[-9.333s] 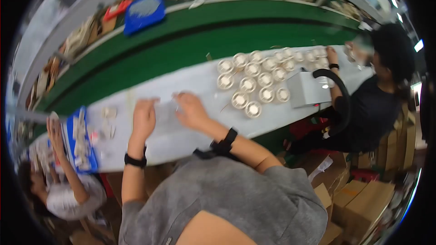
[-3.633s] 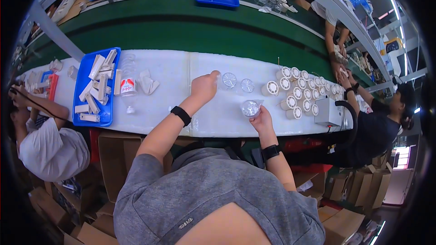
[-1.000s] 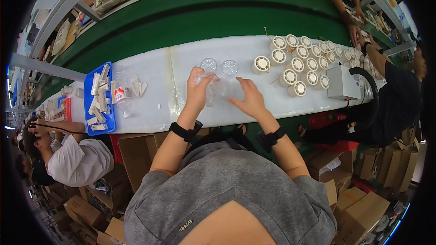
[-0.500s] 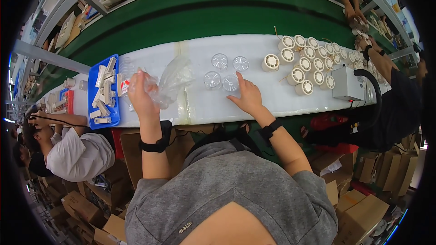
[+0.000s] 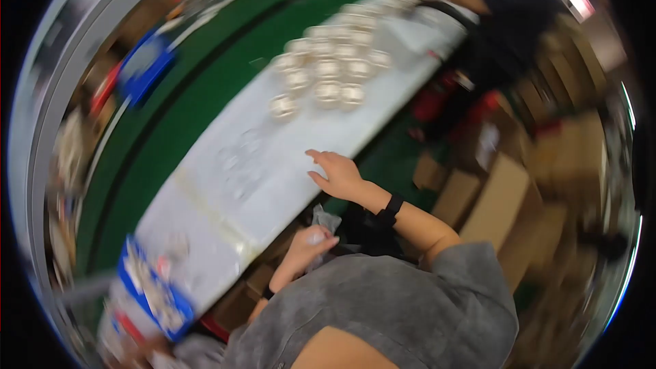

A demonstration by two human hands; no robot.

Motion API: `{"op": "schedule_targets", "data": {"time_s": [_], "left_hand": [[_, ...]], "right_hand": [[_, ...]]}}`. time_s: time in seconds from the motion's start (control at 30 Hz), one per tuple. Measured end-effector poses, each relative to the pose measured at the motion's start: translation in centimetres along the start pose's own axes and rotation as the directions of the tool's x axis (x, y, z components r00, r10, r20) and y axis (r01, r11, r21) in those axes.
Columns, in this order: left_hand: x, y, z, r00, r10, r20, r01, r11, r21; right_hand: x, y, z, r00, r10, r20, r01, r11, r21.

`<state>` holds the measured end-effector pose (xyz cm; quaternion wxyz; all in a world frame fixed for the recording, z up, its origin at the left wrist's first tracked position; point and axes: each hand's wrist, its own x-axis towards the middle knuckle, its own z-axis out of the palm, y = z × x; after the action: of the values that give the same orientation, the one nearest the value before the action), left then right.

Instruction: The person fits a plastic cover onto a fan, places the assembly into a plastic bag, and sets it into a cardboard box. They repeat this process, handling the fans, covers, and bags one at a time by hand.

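My left hand (image 5: 305, 249) is close to my body at the table's front edge, closed on a crumpled clear plastic bag (image 5: 326, 219). Above the white-covered table (image 5: 266, 198), near that same edge, my right hand (image 5: 337, 175) holds nothing, its fingers apart. Several clear round plastic pieces (image 5: 239, 157) lie on the table to the left of my right hand, blurred by motion. Farther off stands a group of white round parts with slotted tops (image 5: 328, 68).
A blue tray (image 5: 179, 328) of white parts sits at the lower left. Another blue tray (image 5: 147, 68) is across the green surface (image 5: 198, 130). A co-worker in dark clothing (image 5: 519, 7) works at the far right, beside cardboard boxes (image 5: 499, 205).
The view has turned right. My left hand has drawn the plastic bag from over the table back toward my body. My right hand has moved away from the clear pieces.
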<state>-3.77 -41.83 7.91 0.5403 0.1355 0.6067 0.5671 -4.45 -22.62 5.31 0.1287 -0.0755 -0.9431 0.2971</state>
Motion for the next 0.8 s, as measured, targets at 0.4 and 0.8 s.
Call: {"op": "schedule_targets", "data": {"time_s": [0.4,0.8], "left_hand": [[7.9,-1.5,15.6,0.826,-0.309,0.472,0.102,0.904,0.414],[17.1,-6.4,37.2,0.954,-0.260,0.149,0.102,0.750,0.654]], "right_hand": [[-37.0,8.8,-34.2,-0.226,0.734,-0.640,0.202,0.678,0.707],[-72.0,47.2,-23.8,-0.691,0.637,-0.341,-0.462,-0.027,0.886]]}}
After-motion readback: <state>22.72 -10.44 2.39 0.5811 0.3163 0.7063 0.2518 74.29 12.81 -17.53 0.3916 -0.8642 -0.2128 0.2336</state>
